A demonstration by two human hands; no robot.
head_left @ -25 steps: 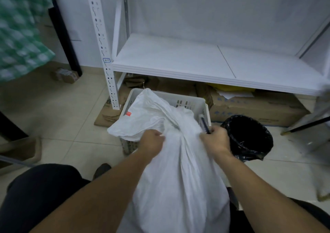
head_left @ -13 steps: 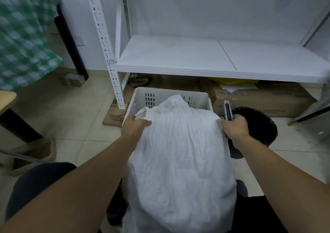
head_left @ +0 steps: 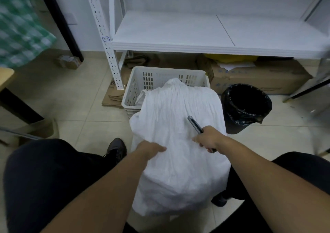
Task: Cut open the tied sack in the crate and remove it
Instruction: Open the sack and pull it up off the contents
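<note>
You had left hand (head_left: 151, 149) clenched on the sack (head_left: 178, 143), right hand (head_left: 208, 139) gripping the cutter (head_left: 195, 124); soft, slack, likely light fabric, so bunch it.

One white sack (head_left: 180, 143), one crate (head_left: 166, 75), one black bin (head_left: 246, 106), one cutter (head_left: 195, 124), two hands.

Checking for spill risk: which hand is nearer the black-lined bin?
Right. The right hand, holding the cutter, is just left of the bin; the left hand grips the sack farther left.
</note>
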